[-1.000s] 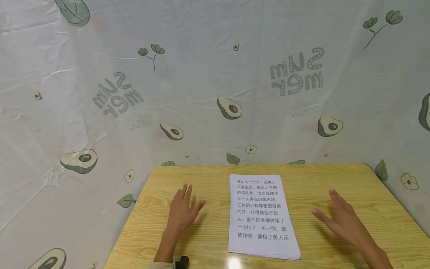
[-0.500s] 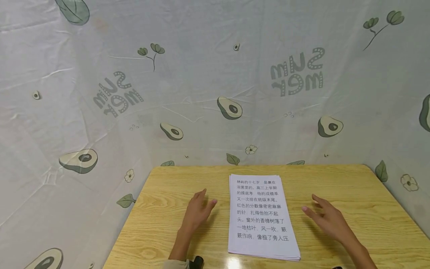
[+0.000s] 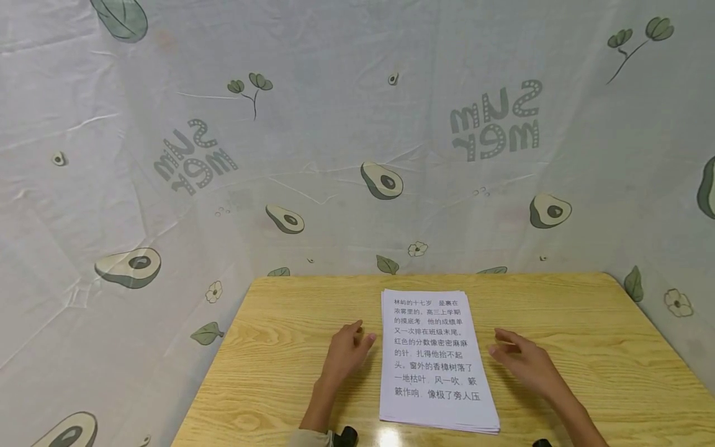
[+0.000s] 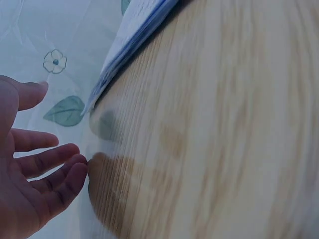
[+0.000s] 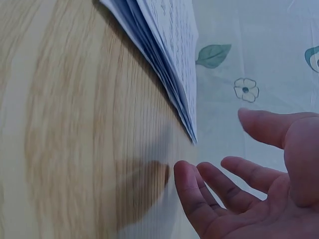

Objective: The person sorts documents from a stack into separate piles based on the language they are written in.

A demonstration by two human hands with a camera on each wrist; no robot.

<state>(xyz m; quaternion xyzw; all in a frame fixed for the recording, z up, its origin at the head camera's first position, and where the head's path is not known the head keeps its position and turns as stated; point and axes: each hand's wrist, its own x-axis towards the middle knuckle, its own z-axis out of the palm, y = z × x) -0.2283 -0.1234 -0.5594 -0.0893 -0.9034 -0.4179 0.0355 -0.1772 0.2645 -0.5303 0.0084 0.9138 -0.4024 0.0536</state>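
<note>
Stack of printed sheets (image 3: 434, 357): white paper, many leaves, large black Chinese characters on the top page. Lies flat on the wooden table (image 3: 586, 323), long side running away from the person, edges roughly squared, lower sheets slightly fanned at the near right corner. Sits between the left hand (image 3: 346, 354) and right hand (image 3: 525, 366), just beside each, touched by neither.

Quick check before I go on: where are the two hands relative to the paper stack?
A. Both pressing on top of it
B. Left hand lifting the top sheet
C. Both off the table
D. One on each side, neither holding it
D: the left hand and right hand flank the paper stack, fingers relaxed, gripping nothing.
</note>
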